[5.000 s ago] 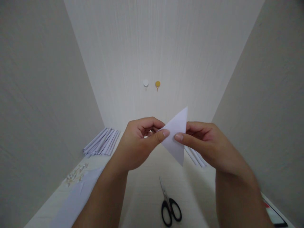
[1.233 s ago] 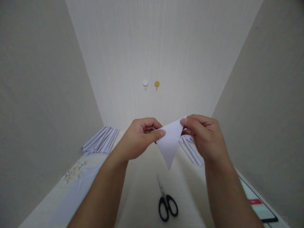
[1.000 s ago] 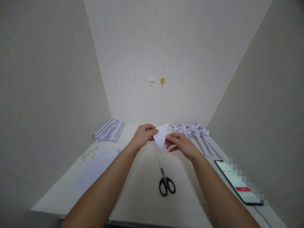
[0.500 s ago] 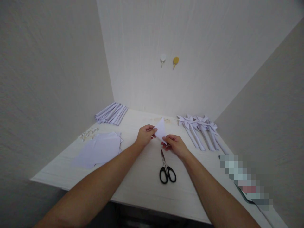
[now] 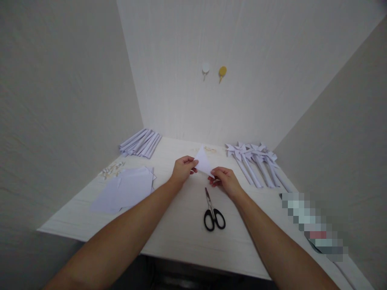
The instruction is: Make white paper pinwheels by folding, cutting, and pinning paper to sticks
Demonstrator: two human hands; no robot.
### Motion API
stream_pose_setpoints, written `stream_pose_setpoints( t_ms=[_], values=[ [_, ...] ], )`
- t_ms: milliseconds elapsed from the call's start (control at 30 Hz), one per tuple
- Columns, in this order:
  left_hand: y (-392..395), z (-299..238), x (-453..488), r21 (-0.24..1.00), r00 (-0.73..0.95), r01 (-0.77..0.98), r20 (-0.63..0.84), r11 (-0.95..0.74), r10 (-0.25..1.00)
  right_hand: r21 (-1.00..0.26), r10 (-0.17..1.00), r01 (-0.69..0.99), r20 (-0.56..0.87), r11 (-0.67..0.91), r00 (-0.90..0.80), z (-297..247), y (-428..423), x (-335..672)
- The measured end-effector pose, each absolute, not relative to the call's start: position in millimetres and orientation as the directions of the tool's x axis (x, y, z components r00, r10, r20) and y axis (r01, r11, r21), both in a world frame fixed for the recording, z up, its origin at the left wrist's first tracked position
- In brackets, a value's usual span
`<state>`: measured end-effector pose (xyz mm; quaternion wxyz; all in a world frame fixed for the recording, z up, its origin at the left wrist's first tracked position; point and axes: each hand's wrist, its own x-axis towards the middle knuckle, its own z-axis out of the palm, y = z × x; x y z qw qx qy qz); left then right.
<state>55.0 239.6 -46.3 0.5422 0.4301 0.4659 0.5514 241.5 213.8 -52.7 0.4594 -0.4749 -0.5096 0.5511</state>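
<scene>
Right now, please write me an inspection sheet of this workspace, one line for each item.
Surface: pale table, wood-grain top.
Job's things: folded white paper triangle, held above the table.
Clutter: black-handled scissors; flat paper sheets; rolled paper sticks; paper pinwheels; small pins; blurred-out phone.
Grips: left hand and right hand each pinch the triangle.
Cables: one thin lead by the phone, near the table's right edge.
Surroundings: plain walls, two wall hooks.

One scissors (image 5: 214, 211), two hooks (image 5: 206, 68).
</scene>
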Motion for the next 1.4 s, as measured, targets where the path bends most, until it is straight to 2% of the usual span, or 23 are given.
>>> stream_pose_setpoints(
  t_ms=[200,533,767,1400],
  values=[
    [235.1,-44.5,58.6,0.986,0.106,-0.155,-0.04,0.056,0.994,-0.999,0.993,-0.034,-0.037,-0.041,-0.113,-57.5,216.1,239.8],
    [234.2,-45.0,60.3,0.99,0.136,-0.135,-0.022,0.04,0.99,-0.999,0.989,-0.004,-0.031,-0.032,-0.144,-58.4,214.9,239.9],
    [228.2,-44.7,63.3,0.993,0.215,-0.107,-0.028,0.052,0.976,-1.0,0.989,-0.006,-0.014,-0.015,-0.145,-51.4,212.2,239.2],
    [232.4,-47.2,60.6,0.988,0.12,-0.154,-0.011,0.03,0.993,-0.999,0.991,-0.037,-0.031,-0.036,-0.128,-53.6,211.7,238.6]
  ],
)
